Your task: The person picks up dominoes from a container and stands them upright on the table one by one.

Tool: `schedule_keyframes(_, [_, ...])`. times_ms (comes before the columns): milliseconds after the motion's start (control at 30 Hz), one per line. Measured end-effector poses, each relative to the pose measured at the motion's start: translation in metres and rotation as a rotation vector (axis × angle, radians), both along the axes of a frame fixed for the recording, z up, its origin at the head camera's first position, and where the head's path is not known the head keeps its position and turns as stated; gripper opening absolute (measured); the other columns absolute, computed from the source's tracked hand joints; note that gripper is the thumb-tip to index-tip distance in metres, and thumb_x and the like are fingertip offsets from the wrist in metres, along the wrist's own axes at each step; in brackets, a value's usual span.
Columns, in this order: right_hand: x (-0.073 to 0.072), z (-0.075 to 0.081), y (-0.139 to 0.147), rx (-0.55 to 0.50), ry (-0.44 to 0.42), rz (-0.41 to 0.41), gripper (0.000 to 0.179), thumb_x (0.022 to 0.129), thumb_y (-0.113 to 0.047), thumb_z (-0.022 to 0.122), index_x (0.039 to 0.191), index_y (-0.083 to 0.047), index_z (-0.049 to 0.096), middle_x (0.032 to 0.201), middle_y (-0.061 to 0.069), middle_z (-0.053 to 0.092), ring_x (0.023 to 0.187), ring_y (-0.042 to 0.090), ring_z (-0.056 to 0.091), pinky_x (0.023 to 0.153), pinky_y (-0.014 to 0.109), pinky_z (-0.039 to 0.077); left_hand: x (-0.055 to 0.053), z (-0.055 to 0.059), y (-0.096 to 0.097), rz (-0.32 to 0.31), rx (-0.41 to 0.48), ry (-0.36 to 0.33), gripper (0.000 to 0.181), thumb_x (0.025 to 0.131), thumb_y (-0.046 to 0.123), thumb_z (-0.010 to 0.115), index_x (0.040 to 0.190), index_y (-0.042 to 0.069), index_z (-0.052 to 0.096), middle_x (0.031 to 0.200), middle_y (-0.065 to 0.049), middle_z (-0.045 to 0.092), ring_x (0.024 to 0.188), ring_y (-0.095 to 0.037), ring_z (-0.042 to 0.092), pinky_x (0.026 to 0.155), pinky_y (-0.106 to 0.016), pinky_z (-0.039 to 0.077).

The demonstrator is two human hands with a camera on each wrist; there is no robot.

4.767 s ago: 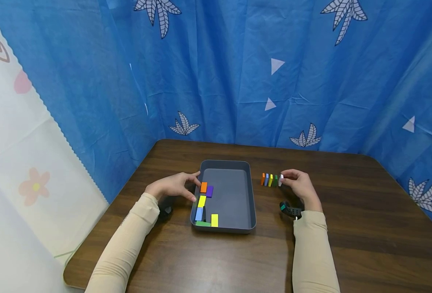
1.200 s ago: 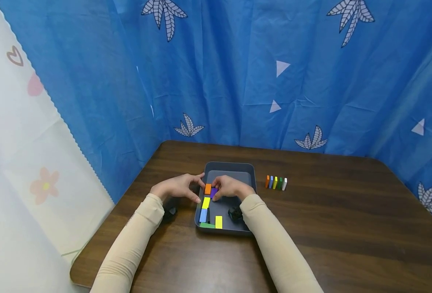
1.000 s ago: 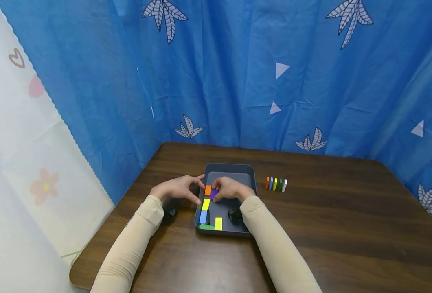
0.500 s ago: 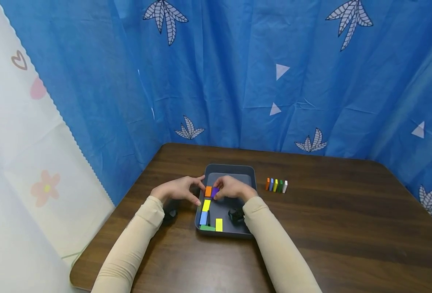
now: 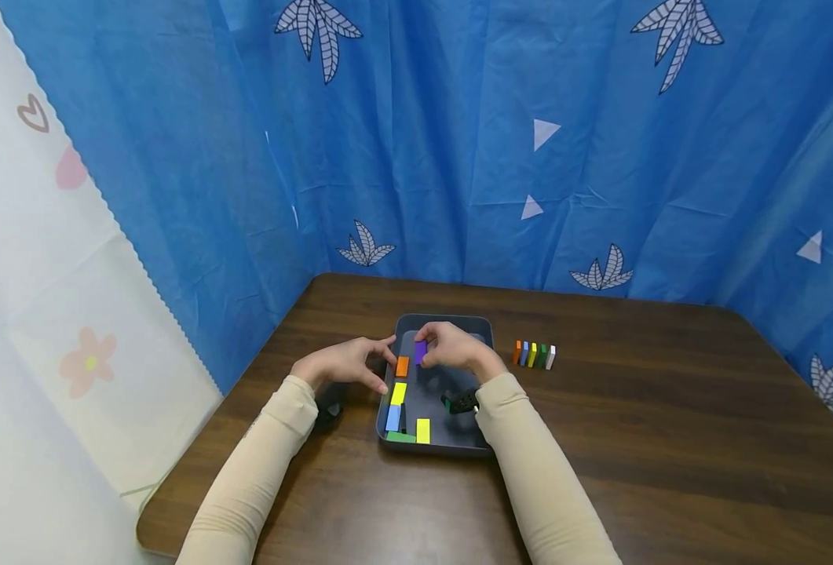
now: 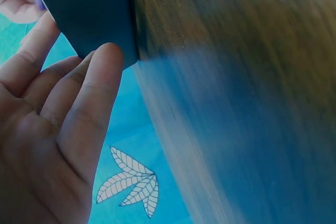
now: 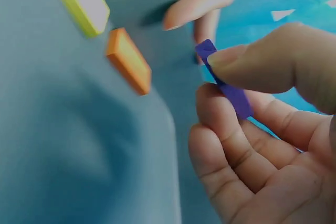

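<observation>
My right hand (image 5: 456, 349) pinches a purple domino (image 5: 421, 352) between thumb and fingers, above the far part of the grey tray (image 5: 433, 451). The right wrist view shows this purple domino (image 7: 231, 85) held at a slant, apart from the orange domino (image 7: 128, 61). At the tray's left side is my left hand (image 5: 348, 362), thumb and fingers spread. In the left wrist view its fingertips (image 6: 107, 59) appear to touch the tray's outer wall (image 6: 86, 9). The orange domino (image 5: 403, 366) stands inside near that wall, with a yellow domino (image 5: 398, 394) nearer me.
Blue (image 5: 393, 417), black (image 5: 403, 419), green (image 5: 401, 437) and another yellow domino (image 5: 423, 431) occupy the tray's near left part. Right of the tray, several upright dominoes stand in a row, ending with a white one (image 5: 551, 358). A blue curtain (image 5: 458, 157) hangs behind the table.
The right hand has gone from the white domino in the row to the tray. It has now lifted the purple domino away from beside the orange one. The left hand stays by the rim.
</observation>
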State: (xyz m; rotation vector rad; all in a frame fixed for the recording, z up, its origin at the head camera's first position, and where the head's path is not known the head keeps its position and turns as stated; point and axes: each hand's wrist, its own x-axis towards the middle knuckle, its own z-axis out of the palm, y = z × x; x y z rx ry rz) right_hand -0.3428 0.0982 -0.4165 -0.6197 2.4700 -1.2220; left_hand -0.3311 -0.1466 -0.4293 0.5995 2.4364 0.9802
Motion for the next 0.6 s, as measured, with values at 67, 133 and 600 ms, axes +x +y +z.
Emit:
schedule_keyframes(67, [0.002, 0.004, 0.002, -0.038, -0.008, 0.014, 0.043, 0.082, 0.004, 0.071, 0.122, 0.001, 0.054, 0.115, 0.017, 0.062, 0.086, 0.021, 0.055, 0.078, 0.027, 0.055, -0.001, 0.000, 0.000, -0.001, 0.000, 0.003, 0.052, 0.079, 0.030, 0.086, 0.126, 0.018, 0.068, 0.168, -0.002, 0.022, 0.155, -0.035, 0.018, 0.120, -0.066, 0.018])
schedule_keyframes(133, [0.005, 0.009, 0.005, -0.087, -0.024, 0.033, 0.044, 0.083, 0.005, 0.069, 0.122, 0.001, 0.051, 0.119, 0.022, 0.064, 0.085, 0.021, 0.058, 0.081, 0.028, 0.057, -0.001, -0.001, 0.000, -0.006, 0.000, 0.005, 0.053, 0.079, 0.030, 0.086, 0.126, 0.017, 0.067, 0.168, -0.002, 0.022, 0.155, -0.035, 0.018, 0.121, -0.065, 0.019])
schedule_keyframes(600, [0.026, 0.036, 0.027, -0.311, -0.040, 0.132, 0.047, 0.088, 0.008, 0.065, 0.130, 0.008, 0.044, 0.121, 0.031, 0.063, 0.094, 0.029, 0.066, 0.086, 0.030, 0.059, 0.001, 0.001, 0.001, -0.012, -0.018, 0.023, 0.054, 0.078, 0.032, 0.086, 0.127, 0.017, 0.068, 0.168, -0.003, 0.022, 0.154, -0.036, 0.019, 0.121, -0.065, 0.019])
